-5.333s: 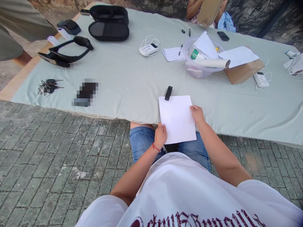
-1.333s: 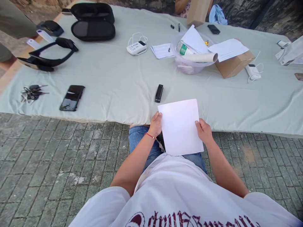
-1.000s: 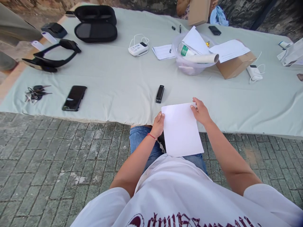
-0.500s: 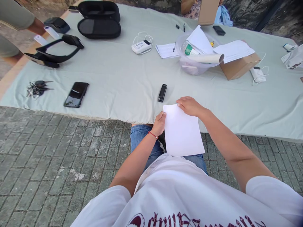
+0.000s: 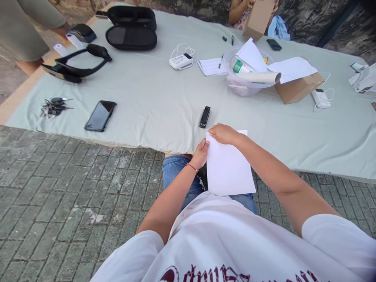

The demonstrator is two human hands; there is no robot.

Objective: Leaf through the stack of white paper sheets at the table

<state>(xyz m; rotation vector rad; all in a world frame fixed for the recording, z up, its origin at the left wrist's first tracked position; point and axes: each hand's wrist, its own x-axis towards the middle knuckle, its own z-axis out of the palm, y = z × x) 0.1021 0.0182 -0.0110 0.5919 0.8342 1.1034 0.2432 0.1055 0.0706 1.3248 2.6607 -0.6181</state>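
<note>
White paper [image 5: 230, 170] lies partly over the table's front edge and partly above my lap; whether it is one sheet or several I cannot tell. My left hand [image 5: 200, 153] pinches its left edge near the upper corner, thumb on top. Across the top left corner rests my right hand [image 5: 223, 134], its fingers curled over the paper's upper edge and close to the left thumb. Just beyond the paper, a black stapler [image 5: 205, 117] lies on the cloth, apart from both hands.
On the left are keys [image 5: 54, 107], a phone [image 5: 100, 116], a black headset [image 5: 79, 64] and an open black case [image 5: 132, 37]. A plastic bowl [image 5: 245, 91] holding papers and a bottle stands beyond, beside a cardboard box [image 5: 302, 88]. Other people are at the far side and left.
My right hand has slid left along the paper's top edge to the corner by my left hand. The far person's cardboard box has tilted. The view has shifted slightly.
</note>
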